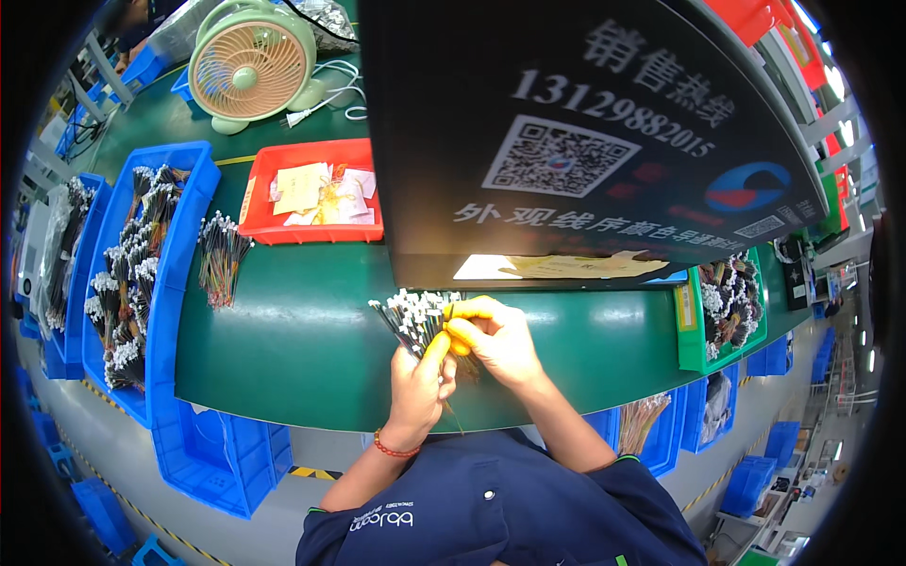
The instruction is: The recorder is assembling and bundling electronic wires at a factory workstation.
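Note:
A bundle of thin cables with white connectors is gathered in my left hand, whose fingers wrap round the dark wires below the connector ends. Yellow covers sit on some of my fingertips. My right hand meets the left at the bundle's right side, its thumb and fingers pinched together by the wires. What exactly that pinch holds is too small to make out. Loose wire ends hang below the hands. To the left, another bundle of cables lies on the green table.
A large black machine stands just beyond my hands. A red tray holds paper slips and small bags. Blue bins of cables line the left, with a green bin at the right. A fan stands at the back left.

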{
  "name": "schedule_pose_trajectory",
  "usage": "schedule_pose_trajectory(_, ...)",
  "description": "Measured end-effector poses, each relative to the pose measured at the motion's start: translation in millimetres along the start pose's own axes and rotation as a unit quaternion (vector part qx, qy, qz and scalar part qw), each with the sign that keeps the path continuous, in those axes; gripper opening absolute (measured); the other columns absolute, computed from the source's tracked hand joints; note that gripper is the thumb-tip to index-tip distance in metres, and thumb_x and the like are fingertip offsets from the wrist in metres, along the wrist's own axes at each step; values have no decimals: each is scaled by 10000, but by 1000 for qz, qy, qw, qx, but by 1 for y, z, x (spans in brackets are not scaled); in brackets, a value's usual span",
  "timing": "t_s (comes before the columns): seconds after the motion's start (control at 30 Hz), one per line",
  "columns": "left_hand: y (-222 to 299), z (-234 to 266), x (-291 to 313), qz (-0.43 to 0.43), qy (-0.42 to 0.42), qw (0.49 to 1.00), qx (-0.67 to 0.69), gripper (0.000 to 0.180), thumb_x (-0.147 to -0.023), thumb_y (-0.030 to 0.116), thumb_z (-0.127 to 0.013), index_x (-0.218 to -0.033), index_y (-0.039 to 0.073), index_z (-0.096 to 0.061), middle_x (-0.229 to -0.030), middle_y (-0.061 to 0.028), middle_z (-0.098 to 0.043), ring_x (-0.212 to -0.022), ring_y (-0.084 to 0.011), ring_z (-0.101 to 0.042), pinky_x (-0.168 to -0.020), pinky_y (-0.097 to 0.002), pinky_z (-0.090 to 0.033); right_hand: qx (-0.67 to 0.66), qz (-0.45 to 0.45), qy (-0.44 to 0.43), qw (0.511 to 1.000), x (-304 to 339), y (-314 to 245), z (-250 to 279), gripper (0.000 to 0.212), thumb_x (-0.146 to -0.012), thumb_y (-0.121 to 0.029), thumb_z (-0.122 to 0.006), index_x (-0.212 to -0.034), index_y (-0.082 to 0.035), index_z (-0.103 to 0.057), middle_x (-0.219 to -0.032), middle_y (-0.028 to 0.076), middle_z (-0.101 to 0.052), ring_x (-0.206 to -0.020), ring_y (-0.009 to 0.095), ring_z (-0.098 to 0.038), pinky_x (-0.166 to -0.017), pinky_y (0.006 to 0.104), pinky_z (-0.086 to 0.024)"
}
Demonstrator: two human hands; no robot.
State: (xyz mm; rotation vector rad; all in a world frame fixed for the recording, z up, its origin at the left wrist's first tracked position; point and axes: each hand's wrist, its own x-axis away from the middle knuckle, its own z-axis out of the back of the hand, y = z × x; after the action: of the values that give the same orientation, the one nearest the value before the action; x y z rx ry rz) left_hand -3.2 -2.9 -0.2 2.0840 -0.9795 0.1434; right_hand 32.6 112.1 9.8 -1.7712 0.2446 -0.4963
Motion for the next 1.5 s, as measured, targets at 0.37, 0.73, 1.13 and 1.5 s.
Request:
schedule_pose_trajectory(0.37, 9, -3, 1, 2, 19, 1000, 15, 63, -862, 95, -441, -902, 56, -471, -717, -43, -551, -452, -25, -361, -323, -151, -245, -388, -246, 64, 886, -16, -2, 21, 211, -865, -253, -460, -806, -55, -506, -612, 6, -457, -394, 31, -308, -274, 143, -252)
schedule_pose_trajectory(0.73, 28, 4, -5, -7, 20, 995, 99, 106, -868, 132, -431, -917, 54, -483, -716, -58, -539, -472, -61, -382, -340, -167, -263, -90, -127, 50, 987, -2, -3, 15, 145, -820, -143, -523, -845, -4, -556, -672, 34, -529, -429, 31, -375, -339, 170, -309)
schedule_pose_trajectory(1.13, 26, -9, -8, -210, 45, 972, 97, 148, -881, 147, -413, -982, 41, -437, -696, -72, -520, -548, -155, -497, -535, -295, -453, 72, -238, -170, 954, 33, -29, -4, 181, -788, -139, -579, -859, 26, -561, -672, 66, -577, -479, 84, -514, -393, 200, -411)
schedule_pose_trajectory(1.5, 35, 10, -2, -173, 74, 980, 60, 117, -877, 139, -422, -970, 80, -464, -676, -49, -507, -418, -56, -338, -352, -186, -264, -336, -213, -1, 917, -10, 2, 28, 211, -853, -239, -479, -826, -34, -520, -671, 30, -545, -410, 67, -425, -340, 194, -343)
